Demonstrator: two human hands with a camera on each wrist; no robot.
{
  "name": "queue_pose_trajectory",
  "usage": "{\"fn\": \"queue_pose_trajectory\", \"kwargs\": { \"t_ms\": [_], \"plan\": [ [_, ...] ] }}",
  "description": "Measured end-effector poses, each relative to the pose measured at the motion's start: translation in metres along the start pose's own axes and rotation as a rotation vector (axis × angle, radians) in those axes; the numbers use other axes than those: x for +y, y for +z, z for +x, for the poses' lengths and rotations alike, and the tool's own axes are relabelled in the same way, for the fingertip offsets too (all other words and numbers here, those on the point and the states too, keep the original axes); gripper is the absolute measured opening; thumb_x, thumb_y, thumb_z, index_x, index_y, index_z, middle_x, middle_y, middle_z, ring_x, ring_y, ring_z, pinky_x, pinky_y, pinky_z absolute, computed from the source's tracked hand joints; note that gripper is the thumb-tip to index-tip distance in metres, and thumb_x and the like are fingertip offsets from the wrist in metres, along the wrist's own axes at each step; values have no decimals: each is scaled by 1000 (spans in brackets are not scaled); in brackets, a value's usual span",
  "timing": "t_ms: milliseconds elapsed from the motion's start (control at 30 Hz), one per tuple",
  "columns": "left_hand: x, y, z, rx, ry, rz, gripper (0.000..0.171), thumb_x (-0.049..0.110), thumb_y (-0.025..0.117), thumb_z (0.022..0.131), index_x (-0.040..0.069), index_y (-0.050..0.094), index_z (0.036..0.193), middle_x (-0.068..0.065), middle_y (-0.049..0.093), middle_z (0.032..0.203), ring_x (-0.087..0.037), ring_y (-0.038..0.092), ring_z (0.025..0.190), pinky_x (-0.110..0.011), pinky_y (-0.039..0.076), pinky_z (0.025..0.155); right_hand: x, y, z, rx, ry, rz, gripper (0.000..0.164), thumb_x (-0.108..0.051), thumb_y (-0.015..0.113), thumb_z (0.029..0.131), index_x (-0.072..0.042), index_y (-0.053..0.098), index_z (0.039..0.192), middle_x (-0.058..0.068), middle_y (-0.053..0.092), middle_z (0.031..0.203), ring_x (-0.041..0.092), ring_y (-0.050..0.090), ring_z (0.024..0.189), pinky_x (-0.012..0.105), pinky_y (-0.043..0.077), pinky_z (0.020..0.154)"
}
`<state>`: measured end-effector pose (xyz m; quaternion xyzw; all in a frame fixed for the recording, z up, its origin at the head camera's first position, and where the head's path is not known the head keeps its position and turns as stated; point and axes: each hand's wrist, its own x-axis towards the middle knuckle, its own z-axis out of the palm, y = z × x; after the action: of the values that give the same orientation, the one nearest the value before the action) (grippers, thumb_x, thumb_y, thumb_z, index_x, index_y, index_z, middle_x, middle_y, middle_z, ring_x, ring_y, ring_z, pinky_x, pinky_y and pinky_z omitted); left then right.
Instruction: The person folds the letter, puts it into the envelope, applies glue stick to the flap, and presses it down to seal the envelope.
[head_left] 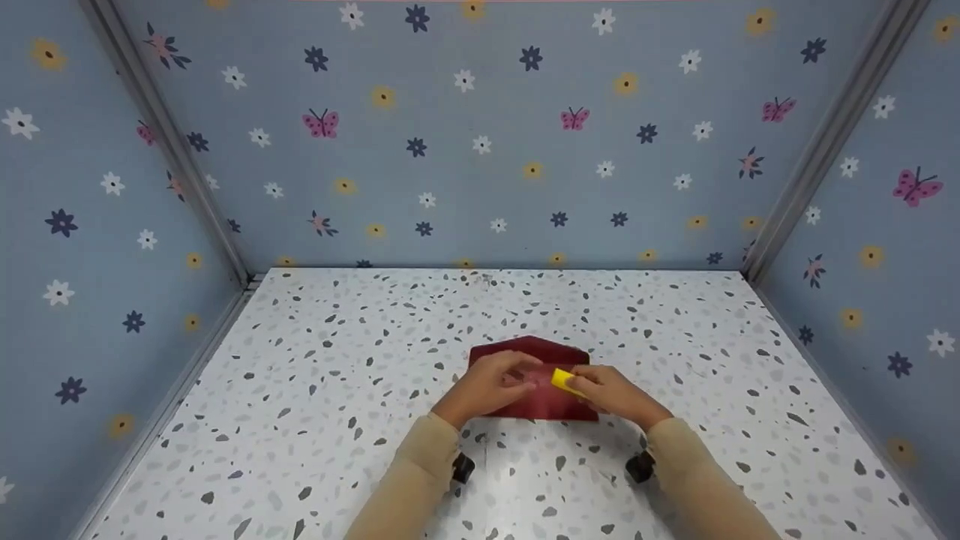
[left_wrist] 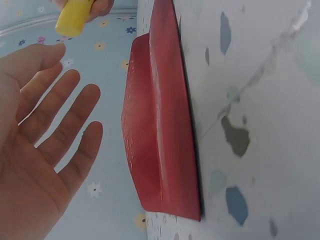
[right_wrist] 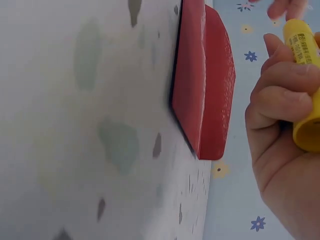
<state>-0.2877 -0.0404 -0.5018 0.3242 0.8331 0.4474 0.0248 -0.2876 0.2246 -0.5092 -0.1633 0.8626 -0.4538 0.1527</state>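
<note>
A red envelope (head_left: 529, 349) lies on the table with its pointed flap folded out toward the back wall. Above its right part, my right hand (head_left: 619, 396) grips a yellow glue stick (head_left: 562, 379), fingers curled round the tube. Printed lettering shows on the yellow tube (right_wrist: 304, 50) in the right wrist view, and its near end looks hollow. My left hand (head_left: 487, 384) hovers over the envelope's left side with nothing in it. Spread, relaxed fingers (left_wrist: 75, 117) show in the left wrist view, a little apart from the glue stick.
The white speckled table (head_left: 337, 360) surrounds the envelope. Blue walls (head_left: 480, 120) with flowers and butterflies enclose it at the back and both sides, with grey metal strips (head_left: 169, 142) at the corners. Black wrist devices (head_left: 463, 469) sit under both sleeves.
</note>
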Motion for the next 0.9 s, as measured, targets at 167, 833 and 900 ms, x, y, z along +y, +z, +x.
{"fn": "queue_pose_trajectory", "kwargs": {
  "t_ms": [167,833,900],
  "plan": [
    [2,7,1,-13,53,-39,37,20,74,93,16,65,129,1,65,122,-19,65,106,-32,55,90,-4,9,3,-22,-19,-41,24,-33,54,100,-11,61,92,0,52,68,15,45,54,27,40,51],
    [-2,12,-2,-29,40,-88,31,18,76,91,13,71,121,6,69,116,-8,66,101,-25,53,90,-5,22,8,-77,-101,-53,27,-39,54,103,-17,67,110,-1,54,72,13,47,58,30,44,58],
    [-3,11,-1,-29,49,-76,31,19,76,91,13,71,121,6,69,117,-7,65,101,-24,52,90,-5,22,8,-72,-118,-63,27,-40,54,103,-18,67,109,0,57,75,12,49,62,31,45,62]
  ]
}}
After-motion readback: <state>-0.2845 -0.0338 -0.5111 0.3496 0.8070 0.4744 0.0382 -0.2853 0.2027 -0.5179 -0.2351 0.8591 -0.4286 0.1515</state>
